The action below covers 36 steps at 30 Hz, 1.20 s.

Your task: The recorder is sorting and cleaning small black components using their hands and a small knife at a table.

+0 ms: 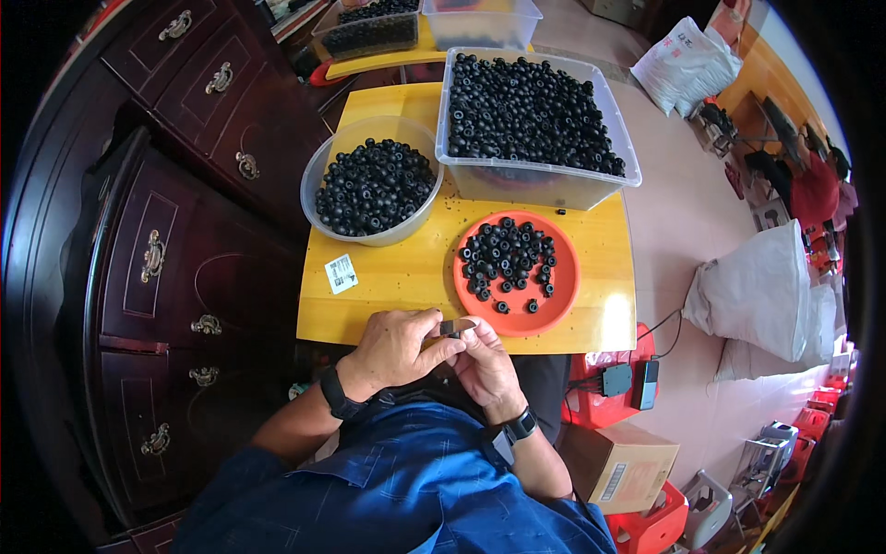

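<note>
My left hand (397,349) is closed, its thumb and curled fingers around a short flat piece with a shiny edge, which looks like a small blade (457,326). My right hand (486,367) meets it at the fingertips, pinched closed. Whatever those fingers grip is mostly hidden; a dark bit shows between the hands. Both hands are just off the table's near edge. Beyond them, an orange-red plate (519,322) holds loose small black ring-shaped parts (506,249), with a few lying apart toward its near side.
On the yellow table (388,295) stand a round clear tub (318,208) and a larger rectangular clear bin (535,189), both full of black parts. A white label (341,274) lies at left. Dark wooden drawers (166,268) flank the left; a cardboard box (618,466) and red stool (600,406) stand right.
</note>
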{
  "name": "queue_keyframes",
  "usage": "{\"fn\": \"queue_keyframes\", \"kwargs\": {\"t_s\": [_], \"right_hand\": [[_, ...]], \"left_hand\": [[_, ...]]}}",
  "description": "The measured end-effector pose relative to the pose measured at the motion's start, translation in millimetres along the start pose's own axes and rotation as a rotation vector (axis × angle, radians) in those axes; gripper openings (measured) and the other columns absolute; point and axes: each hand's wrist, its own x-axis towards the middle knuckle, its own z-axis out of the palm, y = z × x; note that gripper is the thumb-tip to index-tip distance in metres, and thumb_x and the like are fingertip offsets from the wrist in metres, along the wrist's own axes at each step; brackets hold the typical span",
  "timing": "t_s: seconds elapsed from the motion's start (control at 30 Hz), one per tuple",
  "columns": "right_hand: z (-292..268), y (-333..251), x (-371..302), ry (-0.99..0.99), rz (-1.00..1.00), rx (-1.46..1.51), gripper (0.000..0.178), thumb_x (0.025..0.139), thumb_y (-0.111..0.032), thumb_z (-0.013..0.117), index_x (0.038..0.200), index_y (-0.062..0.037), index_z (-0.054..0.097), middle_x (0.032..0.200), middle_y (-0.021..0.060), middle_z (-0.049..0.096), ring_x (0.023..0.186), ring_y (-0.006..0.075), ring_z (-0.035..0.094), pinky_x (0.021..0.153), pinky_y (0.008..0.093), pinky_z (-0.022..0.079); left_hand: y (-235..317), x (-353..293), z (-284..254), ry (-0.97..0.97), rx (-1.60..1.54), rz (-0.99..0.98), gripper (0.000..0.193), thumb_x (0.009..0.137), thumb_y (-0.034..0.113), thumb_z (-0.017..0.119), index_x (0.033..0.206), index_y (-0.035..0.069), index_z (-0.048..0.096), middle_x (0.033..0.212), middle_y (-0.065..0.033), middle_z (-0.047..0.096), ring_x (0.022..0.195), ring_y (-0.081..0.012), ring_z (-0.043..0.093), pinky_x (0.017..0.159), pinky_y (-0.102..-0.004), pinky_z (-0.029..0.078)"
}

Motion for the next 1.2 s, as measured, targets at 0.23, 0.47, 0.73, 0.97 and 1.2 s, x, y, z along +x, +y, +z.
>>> {"fn": "queue_keyframes", "kwargs": {"t_s": [0.23,0.47,0.73,0.97,1.2], "right_hand": [[-3,0,0,-0.025,-0.005,-0.019,0.014,0.098,-0.015,0.062,0.109,-0.0050,0.061,0.099,0.0040,0.067,0.088,0.0136,0.065,0.081,0.0299,0.055],[2,-3,3,-0.020,0.034,0.017,0.013,0.100,-0.015,0.060,0.111,-0.0095,0.058,0.102,0.0021,0.065,0.087,0.0121,0.066,0.077,0.0274,0.056],[3,-6,2,-0.033,0.068,-0.043,0.014,0.096,-0.016,0.066,0.107,-0.0103,0.058,0.097,-0.0004,0.065,0.080,0.0098,0.065,0.071,0.0226,0.054],[3,-12,-5,-0.172,0.156,-0.006,0.017,0.093,-0.017,0.070,0.104,-0.0086,0.059,0.090,0.0000,0.062,0.077,0.0098,0.060,0.070,0.0212,0.051],[-4,-13,-2,-0.107,0.154,-0.121,0.016,0.096,-0.018,0.067,0.105,-0.0081,0.059,0.091,0.0002,0.063,0.080,0.0090,0.061,0.074,0.0230,0.052]], "left_hand": [[-1,-2,2,0.005,-0.001,0.020,0.044,0.088,0.043,0.070,0.067,0.007,0.056,0.064,-0.0101,0.063,0.060,-0.0319,0.064,0.053,-0.0421,0.048],[15,-1,-8,0.086,-0.115,0.015,0.029,0.081,0.018,0.080,0.105,0.009,0.068,0.070,-0.0056,0.065,0.061,-0.0209,0.065,0.056,-0.0332,0.052],[5,4,-15,0.005,-0.363,0.030,0.019,0.085,0.011,0.076,0.099,0.003,0.066,0.068,-0.0028,0.060,0.058,-0.0095,0.052,0.056,-0.0267,0.044],[-8,-3,-7,-0.295,-1.021,-0.152,0.014,0.094,0.012,0.070,0.102,0.002,0.065,0.082,0.0012,0.065,0.077,-0.0050,0.060,0.068,-0.0237,0.049],[0,0,-19,-0.190,-0.558,-0.049,0.019,0.091,0.017,0.073,0.098,0.002,0.065,0.080,-0.0015,0.068,0.072,-0.0079,0.060,0.065,-0.0259,0.048]]}}
